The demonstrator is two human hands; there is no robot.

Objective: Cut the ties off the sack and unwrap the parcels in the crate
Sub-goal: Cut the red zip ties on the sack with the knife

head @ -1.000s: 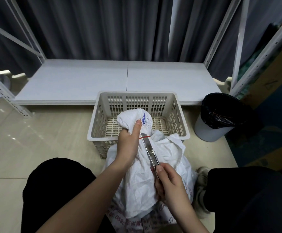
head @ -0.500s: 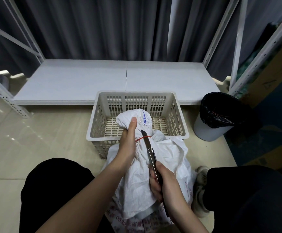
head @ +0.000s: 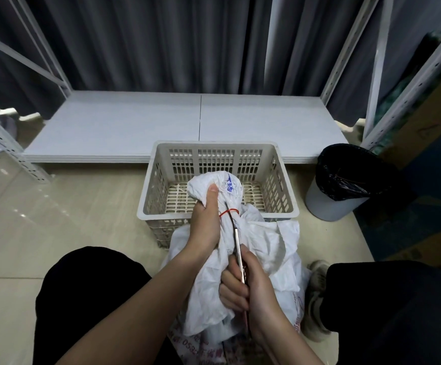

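We see a white sack (head: 261, 248) standing on the tiled floor (head: 56, 227) between the person's knees, its bunched neck pulled up in front of the near wall of a beige slotted crate (head: 282, 185). The left hand (head: 205, 219) grips the neck of the sack, fingers wrapped round the gathered fabric, thumb up along it and pressed against the puffed top. A red tie (head: 229, 212) circles the neck just right of that hand, still in place. The right hand (head: 251, 288) is curled round the handle of a utility knife (head: 237, 248), thumb lying along the top of the handle. The blade runs up the sack and its tip sits at the red tie; we cannot tell whether it is under the tie or only against it. The sack's top knob carries blue print, and red print shows on its lower part near the bottom edge of the view. The crate sits on the floor, touching the front edge of a low white shelf board (head: 135, 127); we see only its bare slotted bottom, the near part hidden by the sack. A bin with a black liner (head: 345, 180) stands on the floor right of the crate, apart from it. A pale shoe (head: 316, 285) shows beside the sack's right side. Dark curtains (head: 161, 43) hang behind the shelf board, white rack posts at both sides
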